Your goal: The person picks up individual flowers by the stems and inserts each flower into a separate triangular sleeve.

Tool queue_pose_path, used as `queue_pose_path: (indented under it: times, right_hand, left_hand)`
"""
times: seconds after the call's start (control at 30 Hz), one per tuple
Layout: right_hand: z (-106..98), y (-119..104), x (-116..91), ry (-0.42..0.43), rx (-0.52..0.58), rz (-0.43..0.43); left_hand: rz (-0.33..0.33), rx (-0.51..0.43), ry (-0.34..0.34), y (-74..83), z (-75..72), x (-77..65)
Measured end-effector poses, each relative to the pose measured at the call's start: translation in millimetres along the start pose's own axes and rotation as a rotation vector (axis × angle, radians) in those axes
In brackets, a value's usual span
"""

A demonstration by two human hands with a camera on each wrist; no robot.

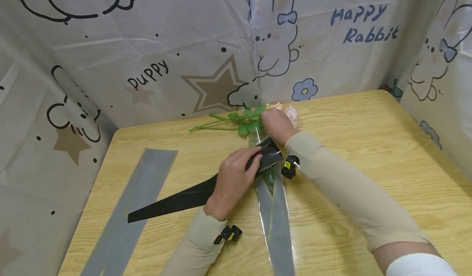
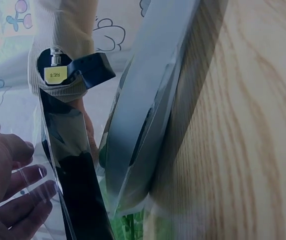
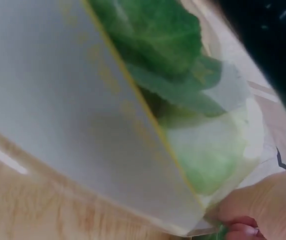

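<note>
My left hand (image 1: 234, 177) holds a black flower sleeve (image 1: 184, 198) near its wide end, fingers and thumb on its clear film in the left wrist view. The black sleeve slants across a grey flower sleeve (image 1: 278, 231) with clear edges. Green leaves (image 3: 153, 45) show inside the grey sleeve in the right wrist view. Farther back, my right hand (image 1: 278, 124) has curled fingers and pinches the grey sleeve's far edge. Pale pink roses (image 1: 292, 115) partly show behind that hand, and their green stems (image 1: 214, 124) point left.
A second, flat grey sleeve (image 1: 136, 194) lies on the left of the wooden table (image 1: 350, 145), under the black sleeve's narrow end. Printed cloth (image 1: 206, 34) encloses the table's back and sides. Each wrist carries a small black camera (image 1: 290, 166).
</note>
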State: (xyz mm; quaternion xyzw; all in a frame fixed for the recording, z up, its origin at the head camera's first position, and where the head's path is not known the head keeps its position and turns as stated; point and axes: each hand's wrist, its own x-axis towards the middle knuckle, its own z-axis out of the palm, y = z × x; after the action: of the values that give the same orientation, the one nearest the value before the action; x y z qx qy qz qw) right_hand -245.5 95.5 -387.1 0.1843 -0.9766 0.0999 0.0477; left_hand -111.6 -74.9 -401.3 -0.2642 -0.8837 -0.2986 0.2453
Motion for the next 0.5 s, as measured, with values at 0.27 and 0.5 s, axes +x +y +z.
queue_pose_path:
  times: [0.27,0.5]
  right_hand:
    - [10.0,-0.4,3.6,-0.024,-0.114,-0.074]
    - [3.2,0.9,0.7,0.019,-0.137,-0.111]
  left_hand:
    - [-0.008,-0.006,-0.004,0.2,0.4,-0.5]
    - [-0.007,-0.005,0.006,-0.9,-1.2,0.4]
